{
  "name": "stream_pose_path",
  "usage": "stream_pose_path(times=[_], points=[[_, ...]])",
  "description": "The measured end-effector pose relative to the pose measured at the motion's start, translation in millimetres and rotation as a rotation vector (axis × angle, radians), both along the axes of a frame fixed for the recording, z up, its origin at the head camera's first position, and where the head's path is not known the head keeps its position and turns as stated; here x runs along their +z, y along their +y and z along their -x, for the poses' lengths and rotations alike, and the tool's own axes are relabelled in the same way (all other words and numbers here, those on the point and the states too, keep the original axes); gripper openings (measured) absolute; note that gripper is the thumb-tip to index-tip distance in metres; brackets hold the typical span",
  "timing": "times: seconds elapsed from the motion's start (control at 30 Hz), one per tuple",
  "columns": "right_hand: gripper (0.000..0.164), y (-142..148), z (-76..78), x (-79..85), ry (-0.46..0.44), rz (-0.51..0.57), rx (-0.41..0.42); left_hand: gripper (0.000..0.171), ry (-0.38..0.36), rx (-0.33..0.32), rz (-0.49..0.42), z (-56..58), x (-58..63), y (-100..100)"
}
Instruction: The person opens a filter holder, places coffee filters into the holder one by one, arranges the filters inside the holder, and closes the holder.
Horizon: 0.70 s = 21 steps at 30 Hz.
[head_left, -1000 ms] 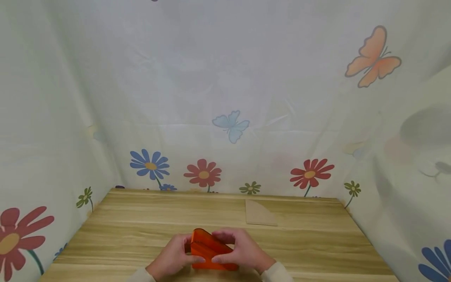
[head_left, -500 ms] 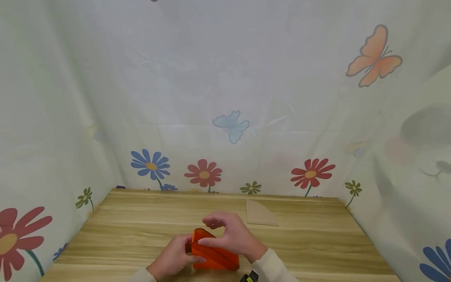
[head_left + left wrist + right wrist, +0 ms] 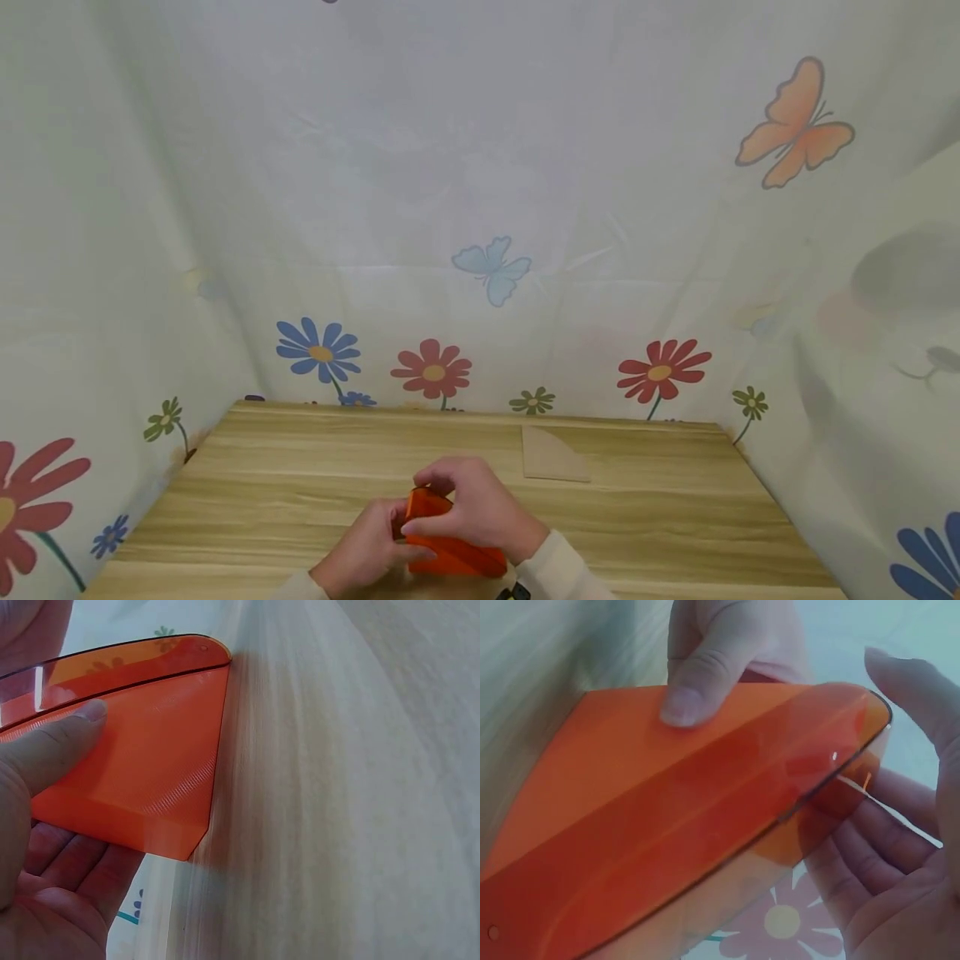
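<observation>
An orange see-through plastic case (image 3: 457,557), with a rounded rim and a slanted edge, stands upright near the table's front. My left hand (image 3: 367,542) grips its left side. In the left wrist view the left thumb (image 3: 71,739) presses the broad face and the fingers reach behind. At the upper left end is my right hand (image 3: 480,508). In the right wrist view, the right thumb (image 3: 904,682) is just off the rounded end of the case, and the right fingers (image 3: 885,840) are loosely bent behind the see-through flap, partly seen through it.
A beige quarter-circle piece (image 3: 555,456) lies flat toward the back of the wooden table (image 3: 300,467). Light curtains printed with flowers and butterflies (image 3: 491,271) surround the table on the back and sides.
My right hand has left the right part of the case, risen, and come down at its upper left end. My left hand and the case stay nearly in place.
</observation>
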State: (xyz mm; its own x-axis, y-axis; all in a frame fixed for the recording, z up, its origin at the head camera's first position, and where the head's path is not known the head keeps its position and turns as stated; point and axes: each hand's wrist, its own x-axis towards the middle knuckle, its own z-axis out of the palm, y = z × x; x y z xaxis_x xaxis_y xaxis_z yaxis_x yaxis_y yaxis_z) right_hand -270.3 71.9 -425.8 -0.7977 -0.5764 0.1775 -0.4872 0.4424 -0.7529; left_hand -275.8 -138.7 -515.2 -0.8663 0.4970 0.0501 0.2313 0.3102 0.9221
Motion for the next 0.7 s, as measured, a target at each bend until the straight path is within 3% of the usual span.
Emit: stream_pose_path(times=[0.27,0.7], points=[[0.044,-6.4,1.3,-2.7,0.025,-0.022,-0.002,0.033,0.067,-0.009,0.01,-1.3,1.6,0.1],[0.038,-3.6,1.8,-2.6,0.023,-0.001,-0.023,0.036,0.05,-0.029,-0.021,-2.5,2.7,0.1]])
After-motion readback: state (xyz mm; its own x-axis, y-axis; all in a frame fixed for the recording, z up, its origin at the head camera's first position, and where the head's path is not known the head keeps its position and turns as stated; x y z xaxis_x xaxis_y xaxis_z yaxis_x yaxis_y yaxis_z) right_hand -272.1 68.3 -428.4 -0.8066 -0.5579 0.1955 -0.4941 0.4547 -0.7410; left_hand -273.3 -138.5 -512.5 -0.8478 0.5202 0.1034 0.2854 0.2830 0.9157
